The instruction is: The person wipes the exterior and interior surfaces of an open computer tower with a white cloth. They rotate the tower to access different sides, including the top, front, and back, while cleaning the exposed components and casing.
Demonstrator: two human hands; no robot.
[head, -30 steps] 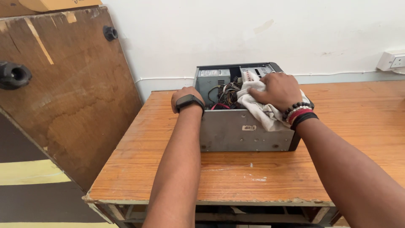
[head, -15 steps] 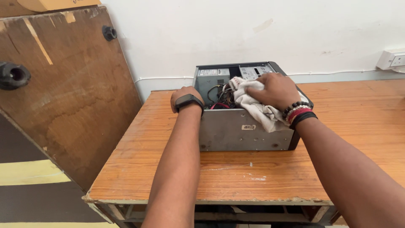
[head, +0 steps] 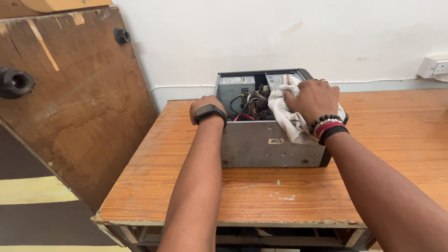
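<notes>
An open grey computer case (head: 273, 149) lies on its side on a wooden table (head: 186, 196), its cables and drive units showing inside. My left hand (head: 205, 106), with a dark watch on the wrist, rests on the case's left top edge. My right hand (head: 311, 99), with bead bracelets at the wrist, presses a white cloth (head: 291, 122) inside the case near the upper right. Part of the cloth hangs over the case's front wall.
A large worn plywood board (head: 79, 102) with black knobs leans against the wall to the left of the table. A white wall socket (head: 433, 67) sits at the far right. The table's near edge is chipped.
My right hand has slid the cloth leftward and toward the back of the case. My left hand stays on the case's edge.
</notes>
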